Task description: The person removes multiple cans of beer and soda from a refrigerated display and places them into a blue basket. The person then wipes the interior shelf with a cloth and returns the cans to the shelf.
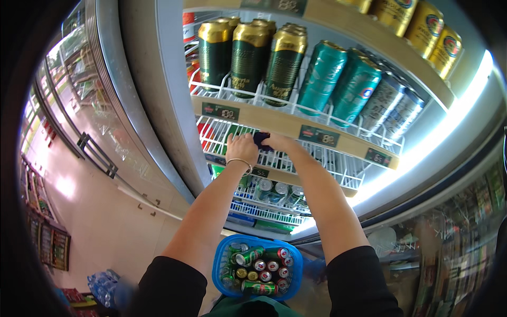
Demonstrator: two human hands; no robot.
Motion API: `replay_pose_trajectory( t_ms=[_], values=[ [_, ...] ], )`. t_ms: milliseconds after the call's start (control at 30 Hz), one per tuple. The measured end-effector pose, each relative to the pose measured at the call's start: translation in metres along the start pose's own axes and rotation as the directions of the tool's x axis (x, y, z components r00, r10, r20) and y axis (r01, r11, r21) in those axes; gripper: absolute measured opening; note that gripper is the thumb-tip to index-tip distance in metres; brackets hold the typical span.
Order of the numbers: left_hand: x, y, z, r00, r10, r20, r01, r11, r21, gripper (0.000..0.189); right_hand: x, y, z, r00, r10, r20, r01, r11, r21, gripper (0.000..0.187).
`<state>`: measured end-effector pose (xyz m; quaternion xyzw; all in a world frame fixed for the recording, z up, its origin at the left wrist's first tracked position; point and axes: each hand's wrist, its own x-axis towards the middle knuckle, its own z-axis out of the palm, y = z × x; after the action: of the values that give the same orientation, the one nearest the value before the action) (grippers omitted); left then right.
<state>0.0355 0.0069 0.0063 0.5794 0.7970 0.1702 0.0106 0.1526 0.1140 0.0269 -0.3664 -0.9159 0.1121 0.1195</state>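
Both of my hands reach into a lit drinks fridge, at a white wire shelf (332,164) with bare wires showing. My right hand (279,142) grips a dark purple cloth (262,141) at the shelf's front part. Beside it, touching or nearly touching the cloth, my left hand (242,149) lies over the wires with a bracelet (242,161) on its wrist. Whether its fingers hook a wire or pinch the cloth is hard to see. Below my arms, a blue plastic basket (218,261) holds several drink cans (259,287), green, gold and red.
Dark green and gold cans (249,55) and teal cans (323,77) stand on the shelf above, behind a wire rail and price tags (319,135). More cans (281,188) fill a lower shelf. The metal door frame (130,99) borders the left; wrapped bottles (103,287) sit on the floor.
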Motion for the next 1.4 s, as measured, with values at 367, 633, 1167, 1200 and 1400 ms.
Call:
replay_pose_trajectory(
  t_ms=[367, 633, 1167, 1200, 1400],
  values=[
    [-0.002, 0.001, 0.004, 1.0, 0.017, -0.018, -0.017, 1.0, -0.013, 0.027, -0.072, 0.043, -0.027, 0.988, -0.097, 0.12, 0.11, 0.988, -0.106, 0.022],
    [0.0, 0.008, 0.005, 0.999, 0.026, -0.023, -0.027, 0.999, -0.039, 0.03, -0.01, 0.088, -0.027, 0.966, 0.169, -0.196, -0.219, 0.937, -0.271, 0.034],
    [0.006, 0.013, 0.013, 0.997, 0.06, -0.057, -0.061, 0.998, -0.026, 0.028, 0.004, 0.11, 0.025, 0.945, 0.115, -0.305, -0.172, 0.971, -0.166, 0.039],
    [0.001, -0.009, 0.01, 0.999, 0.001, -0.047, 0.0, 1.0, 0.012, 0.027, -0.006, 0.064, 0.023, 0.961, 0.042, -0.273, -0.1, 0.975, -0.2, 0.038],
    [0.008, 0.0, 0.012, 0.999, 0.029, -0.033, -0.029, 1.0, 0.014, 0.024, -0.073, 0.063, -0.028, 0.951, 0.035, -0.308, -0.024, 0.999, 0.04, 0.041]
  ],
)
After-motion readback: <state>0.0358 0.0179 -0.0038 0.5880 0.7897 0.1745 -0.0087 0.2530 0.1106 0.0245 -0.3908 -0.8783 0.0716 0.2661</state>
